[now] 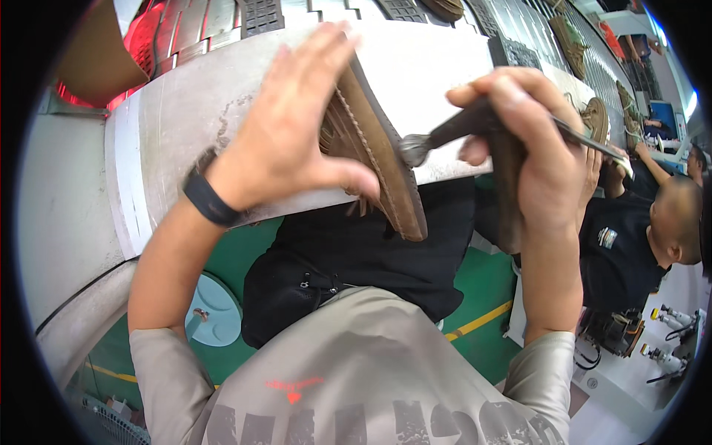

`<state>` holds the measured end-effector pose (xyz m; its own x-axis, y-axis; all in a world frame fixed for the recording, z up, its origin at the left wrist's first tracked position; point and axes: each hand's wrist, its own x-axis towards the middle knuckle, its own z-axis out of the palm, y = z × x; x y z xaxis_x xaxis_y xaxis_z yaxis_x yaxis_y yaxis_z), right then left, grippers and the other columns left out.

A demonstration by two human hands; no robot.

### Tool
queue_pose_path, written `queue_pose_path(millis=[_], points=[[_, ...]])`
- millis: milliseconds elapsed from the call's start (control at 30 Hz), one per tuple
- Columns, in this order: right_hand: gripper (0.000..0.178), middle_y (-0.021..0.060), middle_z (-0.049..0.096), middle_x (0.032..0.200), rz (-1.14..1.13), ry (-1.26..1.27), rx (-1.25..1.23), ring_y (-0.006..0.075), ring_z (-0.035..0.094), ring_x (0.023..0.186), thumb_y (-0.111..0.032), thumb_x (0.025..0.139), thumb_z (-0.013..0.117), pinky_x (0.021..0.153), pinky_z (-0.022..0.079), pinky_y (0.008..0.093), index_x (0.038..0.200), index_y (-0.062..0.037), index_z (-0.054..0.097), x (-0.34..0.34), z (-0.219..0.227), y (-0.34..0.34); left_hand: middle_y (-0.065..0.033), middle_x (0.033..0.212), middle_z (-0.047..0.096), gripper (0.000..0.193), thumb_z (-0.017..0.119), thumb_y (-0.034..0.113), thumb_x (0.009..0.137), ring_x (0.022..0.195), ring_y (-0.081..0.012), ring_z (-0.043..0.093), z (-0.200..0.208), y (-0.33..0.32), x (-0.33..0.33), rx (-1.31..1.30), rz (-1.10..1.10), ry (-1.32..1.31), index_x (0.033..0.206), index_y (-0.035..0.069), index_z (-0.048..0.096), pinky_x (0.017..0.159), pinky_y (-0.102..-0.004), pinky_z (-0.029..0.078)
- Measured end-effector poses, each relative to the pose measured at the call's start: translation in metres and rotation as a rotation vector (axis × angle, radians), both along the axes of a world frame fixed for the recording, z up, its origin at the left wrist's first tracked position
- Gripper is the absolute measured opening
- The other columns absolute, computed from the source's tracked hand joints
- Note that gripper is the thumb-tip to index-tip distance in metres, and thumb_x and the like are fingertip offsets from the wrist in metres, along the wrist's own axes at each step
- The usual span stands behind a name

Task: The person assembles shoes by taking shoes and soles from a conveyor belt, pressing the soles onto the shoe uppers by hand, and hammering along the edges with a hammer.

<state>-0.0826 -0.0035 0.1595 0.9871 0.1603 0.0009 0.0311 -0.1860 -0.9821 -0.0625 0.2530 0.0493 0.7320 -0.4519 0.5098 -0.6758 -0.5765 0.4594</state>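
A brown shoe (386,159) with a stitched edge lies on its side, tilted, and juts past the near edge of the pale worktable (174,126). My left hand (293,126), slightly blurred and wearing a black band, grips it, thumb along the upper. Part of the upper and its laces is hidden behind the palm. In my right hand (538,141) is a hammer (508,185) with a dark handle; the fingers wrap round it near the head. Its round metal face is right against the sole edge, touching or nearly so, and its thin end points right.
A slatted conveyor (200,30) with soles and shoes runs along the far side. Red light glows by a tan curved panel (96,52) at left. A co-worker in a black shirt (619,245) is close on my right. A pale blue stool (216,311) stands below left.
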Motion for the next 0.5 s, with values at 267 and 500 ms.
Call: queue_pose_path(millis=[267, 500], points=[[0.025, 0.0215, 0.077, 0.100, 0.042, -0.010, -0.039, 0.0173, 0.068, 0.063, -0.016, 0.105, 0.062, 0.059, 0.056, 0.0259, 0.107, 0.0074, 0.071, 0.023, 0.004, 0.032, -0.0355, 0.162, 0.037, 0.147, 0.094, 0.072, 0.060, 0.154, -0.0484, 0.035, -0.022, 0.014, 0.020, -0.107, 0.042, 0.244, 0.160, -0.013, 0.028, 0.129, -0.0490, 0.030], [0.024, 0.0200, 0.078, 0.097, -0.042, -0.105, 0.003, 0.0166, 0.069, 0.062, -0.017, 0.105, 0.066, 0.062, 0.056, 0.0245, 0.108, 0.0057, 0.073, 0.064, -0.015, 0.059, -0.0352, 0.160, 0.038, 0.148, 0.096, 0.068, 0.057, 0.151, -0.0496, 0.038, -0.022, 0.018, 0.022, -0.123, 0.030, 0.215, 0.160, -0.014, 0.027, 0.127, -0.0507, 0.032]])
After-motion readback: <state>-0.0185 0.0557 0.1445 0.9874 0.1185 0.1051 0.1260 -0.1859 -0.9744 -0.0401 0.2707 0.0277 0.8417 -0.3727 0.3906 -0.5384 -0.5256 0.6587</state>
